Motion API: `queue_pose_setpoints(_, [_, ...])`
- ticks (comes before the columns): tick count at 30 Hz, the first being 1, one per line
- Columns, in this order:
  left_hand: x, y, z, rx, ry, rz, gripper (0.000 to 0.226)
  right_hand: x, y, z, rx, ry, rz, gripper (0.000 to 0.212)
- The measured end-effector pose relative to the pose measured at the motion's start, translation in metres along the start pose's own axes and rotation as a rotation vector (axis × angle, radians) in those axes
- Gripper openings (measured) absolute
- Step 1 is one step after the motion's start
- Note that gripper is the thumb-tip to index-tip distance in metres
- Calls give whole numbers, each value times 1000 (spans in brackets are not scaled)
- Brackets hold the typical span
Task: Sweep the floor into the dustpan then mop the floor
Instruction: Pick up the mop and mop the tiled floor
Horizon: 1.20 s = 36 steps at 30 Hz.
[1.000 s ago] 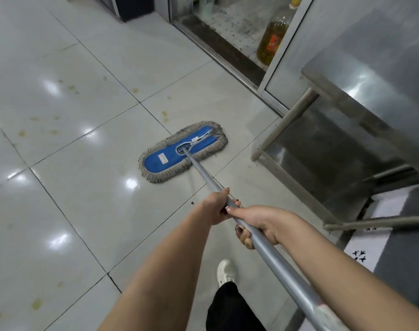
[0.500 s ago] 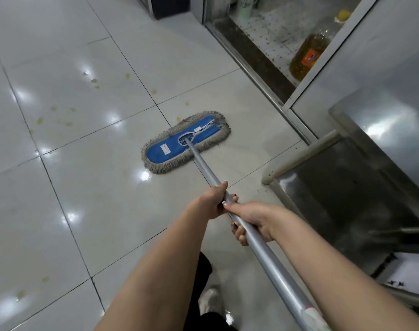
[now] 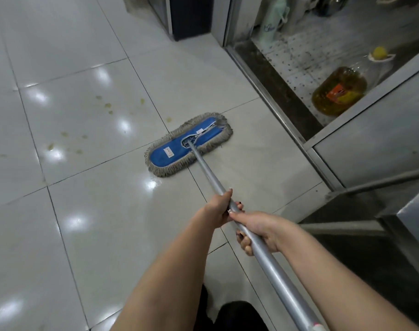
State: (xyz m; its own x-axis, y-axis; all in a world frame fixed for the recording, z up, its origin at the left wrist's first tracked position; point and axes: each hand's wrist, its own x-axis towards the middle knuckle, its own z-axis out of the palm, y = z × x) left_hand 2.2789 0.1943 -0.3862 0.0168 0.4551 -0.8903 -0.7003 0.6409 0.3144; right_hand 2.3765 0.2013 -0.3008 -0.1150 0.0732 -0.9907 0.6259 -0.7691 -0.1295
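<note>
The person is holding a flat blue mop head with a grey string fringe point(image 3: 188, 145) down on the glossy pale tiled floor point(image 3: 89, 235), well ahead of both hands and slightly to their left. The round silver metal pole point(image 3: 209, 174) is running from the middle of the head back and to the right, through the two grips and on past the right forearm.

The left hand point(image 3: 219, 209) is sitting nearer the head, with its thumb lying along the top of the pole. The right hand point(image 3: 258, 231) is gripping just behind it, the two hands touching or nearly so. On both hands the fingers point(image 3: 246, 244) are curling round the pole and clamping it, none of them spread.

The head's long axis is lying crosswise to the pole, from near-left to far-right, so its broad side is facing forward. The yellowish stains point(image 3: 108, 106) are lying beyond the head and off to its left, apart from the fringe. To reach them the head will probably need pushing forward and swinging leftward, away from the dark metal door track point(image 3: 275, 91) on the right, with the left hand steering and the right hand driving from behind.
</note>
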Motion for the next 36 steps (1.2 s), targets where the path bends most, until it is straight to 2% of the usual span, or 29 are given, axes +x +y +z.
queue_pose_setpoints(11, [62, 158, 12, -34, 28, 34, 31, 22, -176, -19, -90, -10, -30, 37])
queue_pose_setpoints(19, [138, 302, 29, -63, 99, 97, 33, 75, -340, -49, -155, -91, 17, 46])
queue_pose_setpoints(25, [188, 395, 29, -67, 181, 159, 32, 111, -445, -50, -198, -107, -31, 45])
queue_pose_setpoints(29, [203, 418, 14, -21, 242, 159, 28, 131, -465, -33, -159, -148, -58, 41])
queue_pose_setpoints(33, [201, 399, 12, 87, 252, 123, 29, 137, -433, -30, -48, -184, -45, 43])
queue_pose_setpoints(36, [189, 373, 24, 62, 238, 97, 28, 132, -404, -41, -50, -167, -29, 45])
